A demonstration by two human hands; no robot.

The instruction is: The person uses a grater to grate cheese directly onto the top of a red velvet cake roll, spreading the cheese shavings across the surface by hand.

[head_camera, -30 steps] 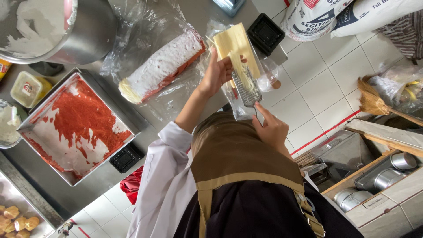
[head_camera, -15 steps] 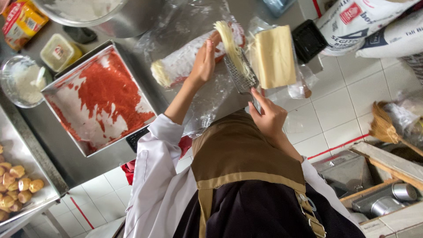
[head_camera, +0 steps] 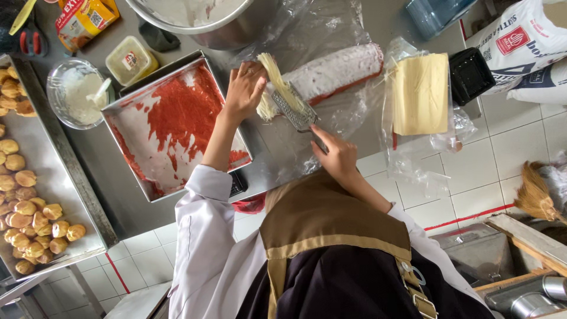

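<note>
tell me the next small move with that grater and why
Probably sweep the left hand along the grater, held in the right hand, pushing the piled cheese shreds onto the cake roll, whose far end looks bare.

A grey steel table [head_camera: 106,177] carries a square baking tin [head_camera: 177,127] smeared red, a large metal mixing bowl [head_camera: 207,23], a glass bowl [head_camera: 77,94] of white cream, a small lidded tub [head_camera: 130,59], and clear plastic wrap [head_camera: 331,23] under a frosted cake roll [head_camera: 336,74]. A pale cheese block [head_camera: 420,94] lies beside it.
</note>
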